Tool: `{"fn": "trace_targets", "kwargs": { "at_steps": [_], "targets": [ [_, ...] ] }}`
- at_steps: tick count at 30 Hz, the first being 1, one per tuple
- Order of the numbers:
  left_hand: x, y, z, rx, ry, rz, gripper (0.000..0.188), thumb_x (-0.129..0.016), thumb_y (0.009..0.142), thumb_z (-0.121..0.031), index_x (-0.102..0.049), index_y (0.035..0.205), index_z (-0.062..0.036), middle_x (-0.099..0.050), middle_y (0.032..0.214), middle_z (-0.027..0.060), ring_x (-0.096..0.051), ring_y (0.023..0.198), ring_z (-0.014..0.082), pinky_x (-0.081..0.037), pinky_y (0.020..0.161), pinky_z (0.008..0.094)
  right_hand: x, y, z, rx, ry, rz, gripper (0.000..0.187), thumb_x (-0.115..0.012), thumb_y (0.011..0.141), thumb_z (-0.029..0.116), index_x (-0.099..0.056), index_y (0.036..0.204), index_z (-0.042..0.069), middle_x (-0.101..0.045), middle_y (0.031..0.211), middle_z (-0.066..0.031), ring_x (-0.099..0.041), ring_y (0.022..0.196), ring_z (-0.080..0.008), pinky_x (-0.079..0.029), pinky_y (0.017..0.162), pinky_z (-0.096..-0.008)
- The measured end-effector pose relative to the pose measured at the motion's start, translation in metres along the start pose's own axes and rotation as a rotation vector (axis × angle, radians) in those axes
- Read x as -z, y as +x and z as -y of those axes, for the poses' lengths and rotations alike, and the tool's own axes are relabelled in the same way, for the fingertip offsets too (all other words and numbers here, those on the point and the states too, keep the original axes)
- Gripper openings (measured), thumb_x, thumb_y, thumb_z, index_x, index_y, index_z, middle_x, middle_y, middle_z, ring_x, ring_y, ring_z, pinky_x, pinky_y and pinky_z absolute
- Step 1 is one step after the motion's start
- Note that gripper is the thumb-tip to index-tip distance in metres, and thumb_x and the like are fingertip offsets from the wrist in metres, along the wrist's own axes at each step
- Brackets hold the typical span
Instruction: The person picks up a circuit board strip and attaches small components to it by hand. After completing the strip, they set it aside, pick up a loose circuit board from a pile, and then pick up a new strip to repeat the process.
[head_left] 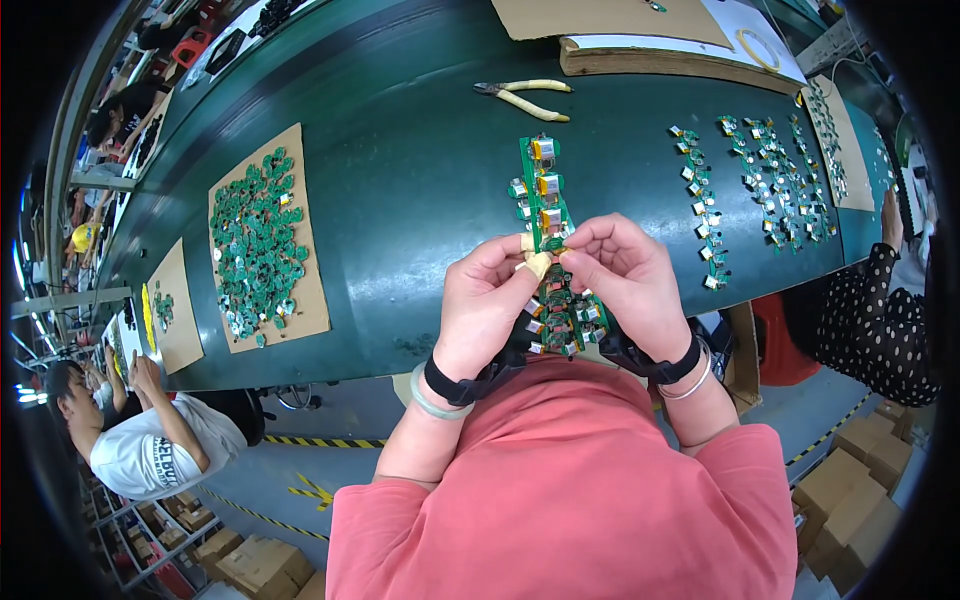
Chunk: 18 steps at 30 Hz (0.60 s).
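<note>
In front of my chest is a long strip of green circuit boards with small silver-and-yellow parts along it. My left hand, with pale covers on its thumb and fingertip, pinches this strip near its middle. The thumb and forefinger of my right hand are closed on a small green circuit board at the strip's edge. Whether that board is still joined to the strip is hidden by the fingers. More boards with parts lie below my hands, close to my shirt.
Cutting pliers with pale yellow handles lie beyond the strip. On the left, a cardboard sheet bears a heap of small green boards. Several board strips lie at right. Co-workers sit on both sides; a wood-edged board is at the back.
</note>
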<state>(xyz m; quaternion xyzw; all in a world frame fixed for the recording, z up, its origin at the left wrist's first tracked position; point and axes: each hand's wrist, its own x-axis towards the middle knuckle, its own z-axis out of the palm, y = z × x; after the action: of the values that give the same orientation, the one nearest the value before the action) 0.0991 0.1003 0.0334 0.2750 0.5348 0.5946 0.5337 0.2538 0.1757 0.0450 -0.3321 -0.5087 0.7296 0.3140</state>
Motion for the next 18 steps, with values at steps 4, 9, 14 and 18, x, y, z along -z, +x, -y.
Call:
{"fn": "trace_targets", "kwargs": {
  "at_steps": [4, 9, 14, 18],
  "targets": [
    [0.001, 0.0, 0.002, 0.0, 0.018, -0.013, 0.024, -0.06, 0.091, 0.002, -0.063, 0.114, 0.0011, -0.069, 0.096, 0.0033, -0.063, 0.083, 0.005, -0.05, 0.07, 0.0187, 0.0, -0.003, 0.004, 0.009, 0.014, 0.001, 0.016, -0.066, 0.089, 0.001, -0.06, 0.104, 0.0, -0.063, 0.09, -0.0026, -0.061, 0.079, -0.0068, -0.051, 0.07, -0.0219],
    [-0.002, 0.0, 0.001, -0.005, 0.0, -0.03, 0.024, -0.061, 0.09, 0.001, -0.063, 0.114, 0.0007, -0.069, 0.096, 0.0027, -0.062, 0.082, 0.0044, -0.049, 0.068, 0.0182, 0.001, -0.002, 0.002, 0.232, -0.393, -0.052, 0.017, -0.067, 0.087, 0.0, -0.061, 0.103, -0.001, -0.064, 0.093, -0.0031, -0.061, 0.08, -0.0079, -0.051, 0.071, -0.0229],
    [0.0, 0.0, 0.003, -0.011, -0.014, -0.03, 0.025, -0.061, 0.09, 0.001, -0.063, 0.115, 0.0006, -0.069, 0.096, 0.0026, -0.062, 0.082, 0.0043, -0.049, 0.067, 0.0184, 0.007, -0.002, 0.012, 0.436, -0.81, 0.007, 0.015, -0.068, 0.086, 0.0, -0.062, 0.1, -0.002, -0.064, 0.091, -0.0035, -0.062, 0.079, -0.009, -0.051, 0.071, -0.0232],
    [-0.001, -0.001, 0.003, -0.024, 0.021, -0.022, 0.026, -0.06, 0.09, 0.002, -0.063, 0.115, 0.001, -0.069, 0.096, 0.003, -0.062, 0.082, 0.0043, -0.048, 0.066, 0.0189, 0.007, -0.002, 0.008, 0.248, -0.596, -0.015, 0.013, -0.069, 0.085, 0.0, -0.063, 0.097, -0.001, -0.064, 0.088, -0.0047, -0.062, 0.077, -0.0103, -0.05, 0.07, -0.0235]
  ]
}}
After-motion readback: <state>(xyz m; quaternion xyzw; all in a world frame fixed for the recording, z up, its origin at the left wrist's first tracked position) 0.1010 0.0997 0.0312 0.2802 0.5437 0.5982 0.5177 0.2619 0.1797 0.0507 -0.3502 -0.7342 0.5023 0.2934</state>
